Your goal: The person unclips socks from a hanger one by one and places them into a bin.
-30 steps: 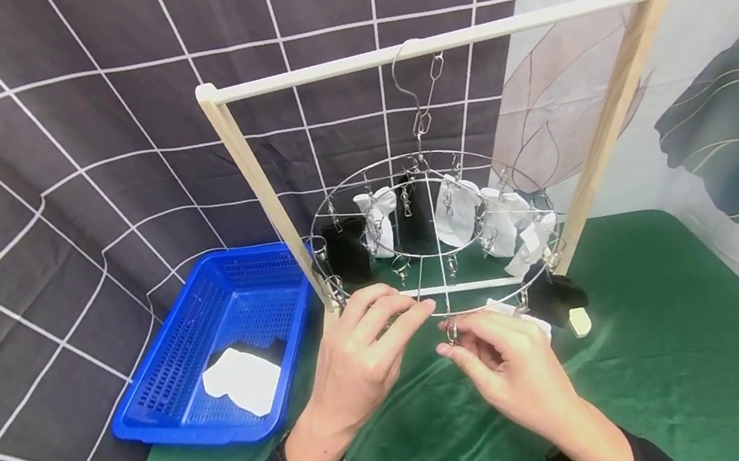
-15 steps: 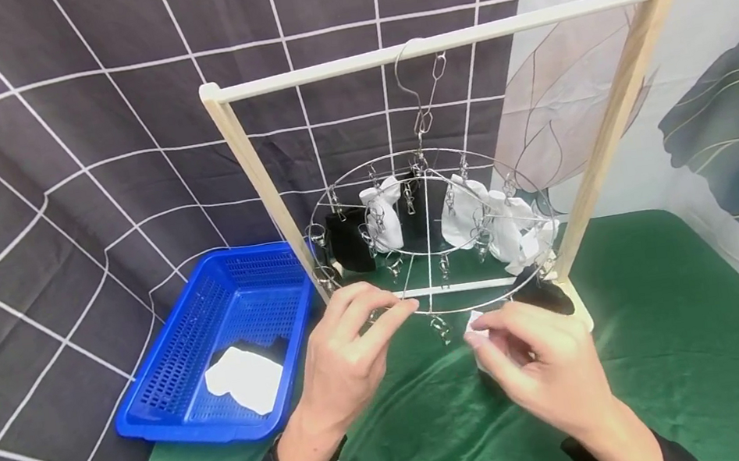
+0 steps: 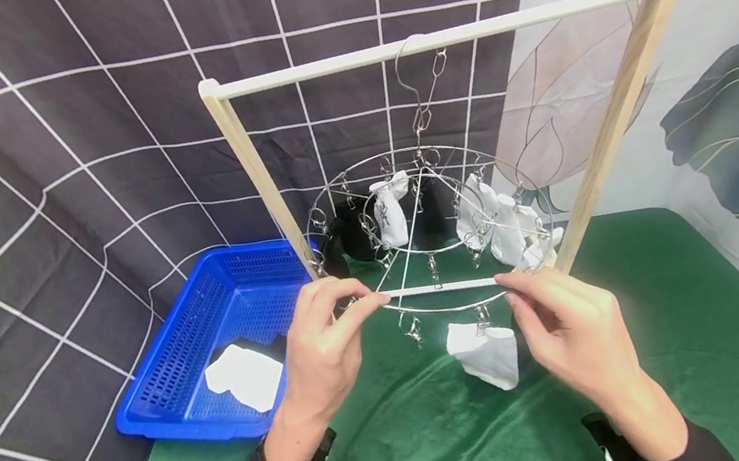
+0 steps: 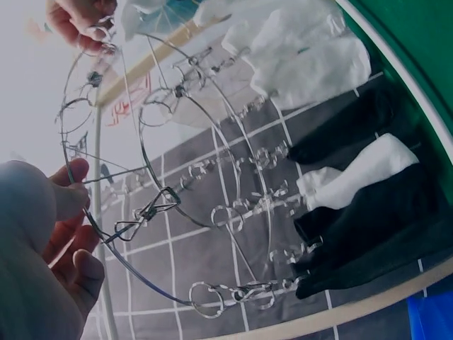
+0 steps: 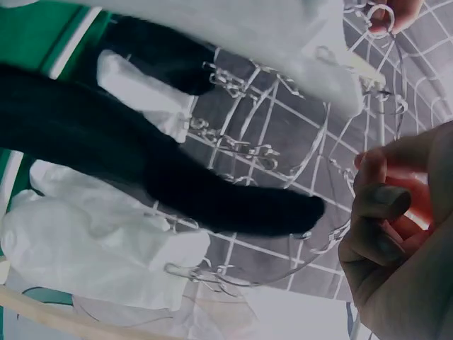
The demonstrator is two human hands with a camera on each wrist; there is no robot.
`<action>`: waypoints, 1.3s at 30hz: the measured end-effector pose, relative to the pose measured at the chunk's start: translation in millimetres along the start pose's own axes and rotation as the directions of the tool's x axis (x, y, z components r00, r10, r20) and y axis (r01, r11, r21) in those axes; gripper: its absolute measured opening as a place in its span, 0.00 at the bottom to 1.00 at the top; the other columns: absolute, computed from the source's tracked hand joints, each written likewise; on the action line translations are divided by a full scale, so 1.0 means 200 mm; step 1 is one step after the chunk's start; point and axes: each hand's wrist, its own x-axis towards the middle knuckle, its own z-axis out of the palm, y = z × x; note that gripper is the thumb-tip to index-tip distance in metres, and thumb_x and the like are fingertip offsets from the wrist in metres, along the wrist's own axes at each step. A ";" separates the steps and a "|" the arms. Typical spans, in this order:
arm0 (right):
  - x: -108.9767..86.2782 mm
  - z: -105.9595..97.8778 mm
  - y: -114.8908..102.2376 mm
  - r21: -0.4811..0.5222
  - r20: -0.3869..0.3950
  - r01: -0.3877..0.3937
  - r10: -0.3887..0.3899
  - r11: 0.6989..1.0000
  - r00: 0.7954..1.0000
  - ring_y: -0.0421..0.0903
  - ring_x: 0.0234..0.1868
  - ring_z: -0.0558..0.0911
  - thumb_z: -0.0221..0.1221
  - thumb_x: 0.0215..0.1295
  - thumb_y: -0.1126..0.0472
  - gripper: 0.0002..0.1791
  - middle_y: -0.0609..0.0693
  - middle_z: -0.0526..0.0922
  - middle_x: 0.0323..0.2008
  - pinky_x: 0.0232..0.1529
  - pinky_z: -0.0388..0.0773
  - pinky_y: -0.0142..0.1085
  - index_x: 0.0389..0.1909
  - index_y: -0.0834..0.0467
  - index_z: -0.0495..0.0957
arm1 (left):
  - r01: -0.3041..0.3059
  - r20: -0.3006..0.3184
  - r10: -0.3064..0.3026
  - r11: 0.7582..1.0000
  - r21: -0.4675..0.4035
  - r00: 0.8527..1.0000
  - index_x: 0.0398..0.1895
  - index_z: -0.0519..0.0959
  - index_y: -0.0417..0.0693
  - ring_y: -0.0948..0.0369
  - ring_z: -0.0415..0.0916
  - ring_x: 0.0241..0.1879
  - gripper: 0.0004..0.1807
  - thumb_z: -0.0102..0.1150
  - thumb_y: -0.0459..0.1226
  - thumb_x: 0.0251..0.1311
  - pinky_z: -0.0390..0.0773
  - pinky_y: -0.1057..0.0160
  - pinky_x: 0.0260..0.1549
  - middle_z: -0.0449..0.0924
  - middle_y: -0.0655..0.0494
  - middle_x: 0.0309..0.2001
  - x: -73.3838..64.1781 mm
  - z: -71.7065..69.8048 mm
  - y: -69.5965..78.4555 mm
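A round wire clip hanger (image 3: 447, 308) hangs by its hook from a wooden stand. Thumb and forefinger of my left hand (image 3: 320, 344) pinch the ring's front left; the left wrist view shows this hand (image 4: 49, 234) at the wire. My right hand (image 3: 578, 327) pinches the ring at the front right, its other fingers curled in the right wrist view. Between the hands a white sock (image 3: 485, 356) hangs from a front clip, beside a bare clip (image 3: 413, 330). A black sock (image 5: 233, 205) hangs near my right hand, mostly hidden by it in the head view.
More white socks (image 3: 390, 212) and black socks (image 3: 352, 233) hang around the back of the ring. The wooden stand (image 3: 247, 169) frames the hanger. At left, a blue basket (image 3: 130, 422) holds a white piece of cloth (image 3: 244, 378) and a dark one.
The hanger has turned, its front going left, bringing the white sock between the hands. My right hand has moved right, from the front clip to the ring; the left moved slightly left.
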 end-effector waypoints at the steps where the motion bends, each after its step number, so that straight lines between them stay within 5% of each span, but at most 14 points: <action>1: -0.01 0.00 0.00 0.000 -0.001 0.005 -0.005 1.000 1.000 0.36 0.20 0.66 0.59 0.54 0.68 0.09 0.45 0.78 0.23 0.22 0.61 0.24 0.35 0.61 0.85 | 0.007 -0.002 -0.007 1.000 -0.009 1.000 0.38 0.85 0.45 0.50 0.73 0.39 0.16 0.55 0.20 0.53 0.73 0.55 0.42 0.78 0.50 0.38 0.00 0.00 -0.01; 7: -0.02 0.03 0.01 -0.009 -0.043 0.039 -0.040 0.999 0.998 0.35 0.19 0.63 0.60 0.60 0.65 0.06 0.43 0.74 0.20 0.19 0.57 0.23 0.33 0.61 0.86 | 0.043 0.012 -0.042 0.998 -0.037 0.999 0.41 0.83 0.41 0.49 0.73 0.41 0.13 0.55 0.26 0.54 0.71 0.55 0.44 0.78 0.48 0.40 0.00 -0.01 0.01; 12: -0.03 0.03 0.01 -0.006 -0.037 0.041 -0.042 0.999 0.998 0.37 0.20 0.66 0.59 0.60 0.64 0.07 0.45 0.79 0.23 0.19 0.59 0.24 0.34 0.61 0.86 | -0.064 -0.027 0.061 0.992 -0.113 0.998 0.40 0.80 0.34 0.50 0.76 0.40 0.12 0.56 0.33 0.57 0.75 0.57 0.46 0.79 0.45 0.40 0.02 -0.02 0.08; 16: -0.03 0.03 0.01 -0.005 -0.041 0.041 -0.041 0.999 0.998 0.37 0.19 0.67 0.59 0.61 0.64 0.07 0.45 0.80 0.24 0.19 0.61 0.25 0.34 0.61 0.86 | 0.002 0.215 0.065 0.954 -0.299 0.974 0.32 0.81 0.46 0.65 0.77 0.32 0.08 0.57 0.40 0.62 0.77 0.70 0.37 0.79 0.59 0.32 -0.06 0.00 0.12; 17: -0.03 0.03 0.01 -0.006 -0.042 0.040 -0.040 0.999 0.998 0.36 0.19 0.67 0.59 0.61 0.64 0.08 0.45 0.80 0.23 0.19 0.61 0.25 0.34 0.61 0.86 | 0.084 0.342 0.030 0.946 -0.314 0.939 0.31 0.80 0.51 0.70 0.75 0.30 0.09 0.57 0.45 0.63 0.76 0.73 0.35 0.78 0.64 0.30 -0.09 0.01 0.13; 18: -0.03 0.03 0.01 -0.007 -0.044 0.040 -0.040 0.999 0.998 0.36 0.19 0.67 0.59 0.61 0.64 0.08 0.45 0.80 0.23 0.19 0.61 0.25 0.34 0.60 0.86 | 0.179 0.476 -0.018 0.938 -0.296 0.879 0.31 0.80 0.55 0.73 0.73 0.29 0.12 0.56 0.50 0.63 0.74 0.75 0.33 0.77 0.68 0.29 -0.13 0.03 0.14; 20: -0.03 0.03 0.00 -0.004 -0.047 0.044 -0.044 0.999 0.998 0.36 0.19 0.66 0.59 0.62 0.63 0.08 0.45 0.79 0.23 0.19 0.61 0.25 0.35 0.60 0.86 | 0.319 0.687 -0.120 0.932 -0.171 0.717 0.34 0.80 0.59 0.77 0.71 0.28 0.20 0.53 0.62 0.60 0.73 0.75 0.32 0.76 0.72 0.30 -0.21 0.07 0.16; 22: -0.03 0.04 -0.01 -0.002 -0.049 0.046 -0.046 0.999 0.998 0.37 0.20 0.66 0.59 0.62 0.63 0.08 0.44 0.79 0.22 0.19 0.61 0.26 0.35 0.60 0.86 | 0.398 0.795 -0.216 0.917 -0.035 0.567 0.44 0.80 0.59 0.76 0.73 0.33 0.31 0.49 0.70 0.53 0.74 0.71 0.35 0.77 0.72 0.35 -0.28 0.12 0.16; 24: -0.03 0.04 -0.02 0.003 -0.053 0.052 -0.052 0.999 0.997 0.38 0.20 0.66 0.59 0.62 0.63 0.09 0.44 0.78 0.22 0.20 0.62 0.27 0.35 0.61 0.86 | 0.467 0.819 -0.289 0.884 0.029 0.495 0.59 0.74 0.57 0.70 0.75 0.42 0.41 0.48 0.73 0.49 0.75 0.64 0.43 0.78 0.67 0.45 -0.33 0.17 0.16; 25: -0.03 0.04 -0.03 0.005 -0.056 0.056 -0.056 0.998 0.997 0.39 0.20 0.66 0.59 0.62 0.63 0.09 0.44 0.77 0.21 0.21 0.61 0.28 0.36 0.61 0.86 | 0.504 0.810 -0.317 0.863 0.030 0.493 0.64 0.69 0.57 0.68 0.74 0.47 0.45 0.50 0.73 0.48 0.75 0.62 0.46 0.77 0.65 0.50 -0.35 0.20 0.16; 27: -0.02 0.05 -0.04 0.006 -0.058 0.060 -0.060 0.998 0.997 0.38 0.20 0.65 0.58 0.62 0.63 0.09 0.43 0.76 0.20 0.22 0.60 0.29 0.36 0.61 0.86 | 0.590 0.775 -0.349 0.807 -0.037 0.526 0.69 0.63 0.59 0.66 0.75 0.48 0.46 0.55 0.70 0.49 0.76 0.62 0.46 0.74 0.64 0.56 -0.38 0.25 0.16; 31: -0.01 0.05 -0.07 0.017 -0.058 0.071 -0.070 0.997 0.996 0.35 0.18 0.63 0.58 0.62 0.63 0.10 0.42 0.74 0.19 0.24 0.57 0.30 0.38 0.61 0.86 | 0.698 0.687 -0.389 0.674 -0.242 0.613 0.63 0.69 0.63 0.70 0.75 0.26 0.33 0.63 0.59 0.54 0.76 0.70 0.23 0.78 0.67 0.41 -0.41 0.31 0.18; 33: -0.01 0.05 -0.07 0.029 -0.056 0.073 -0.071 0.997 0.996 0.34 0.17 0.62 0.58 0.62 0.63 0.10 0.42 0.73 0.19 0.24 0.57 0.28 0.38 0.61 0.86 | 0.723 0.644 -0.422 0.615 -0.314 0.638 0.55 0.75 0.63 0.71 0.69 0.17 0.24 0.64 0.54 0.56 0.70 0.72 0.13 0.77 0.69 0.32 -0.41 0.33 0.21; 39: -0.02 0.06 -0.07 0.047 -0.038 0.071 -0.070 0.996 0.997 0.35 0.19 0.63 0.58 0.63 0.64 0.10 0.44 0.75 0.21 0.19 0.57 0.23 0.41 0.60 0.86 | 0.716 0.550 -0.471 0.559 -0.419 0.690 0.41 0.82 0.55 0.72 0.77 0.26 0.10 0.63 0.46 0.60 0.76 0.71 0.22 0.83 0.65 0.34 -0.40 0.34 0.26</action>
